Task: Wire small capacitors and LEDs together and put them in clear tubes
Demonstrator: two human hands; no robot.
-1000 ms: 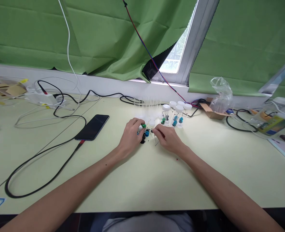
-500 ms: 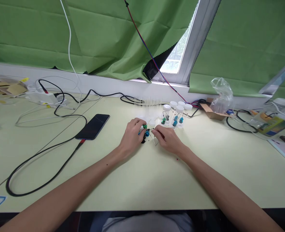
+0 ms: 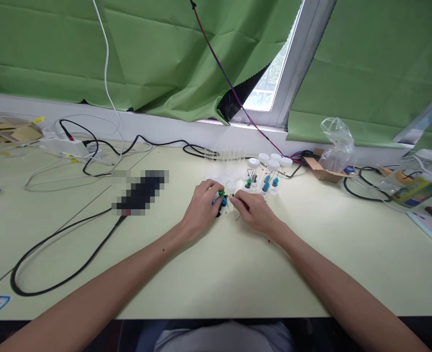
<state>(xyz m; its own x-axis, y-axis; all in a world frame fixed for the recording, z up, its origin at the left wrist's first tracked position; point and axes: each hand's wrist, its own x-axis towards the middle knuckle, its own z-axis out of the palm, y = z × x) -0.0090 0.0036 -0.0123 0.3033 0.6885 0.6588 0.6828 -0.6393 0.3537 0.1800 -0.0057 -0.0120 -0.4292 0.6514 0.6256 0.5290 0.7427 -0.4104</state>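
My left hand (image 3: 201,205) is closed at the middle of the table, its thumb and fingertips around a small green piece (image 3: 221,193). Small blue pieces (image 3: 224,201) and black pieces (image 3: 218,213) lie beneath and beside these fingertips, partly covered. Just to the right, my right hand (image 3: 254,210) is pinched shut at its fingertips; whatever it grips is too small to name. Thin bent wires (image 3: 237,215) show below that pinch. Behind my right hand stand several clear tubes with white caps (image 3: 253,163), holding green and blue pieces with wire on them.
Open clear tubes (image 3: 223,164) stand at the back, behind my hands. A pixelated dark phone (image 3: 142,193) lies left, on a black cable (image 3: 65,226). At the right back are a cardboard box (image 3: 324,171) with a plastic bag (image 3: 336,146) and a yellow-labelled container (image 3: 417,188).
The green piece at my left fingertips has shifted slightly right and down. My right hand stays nearly still.
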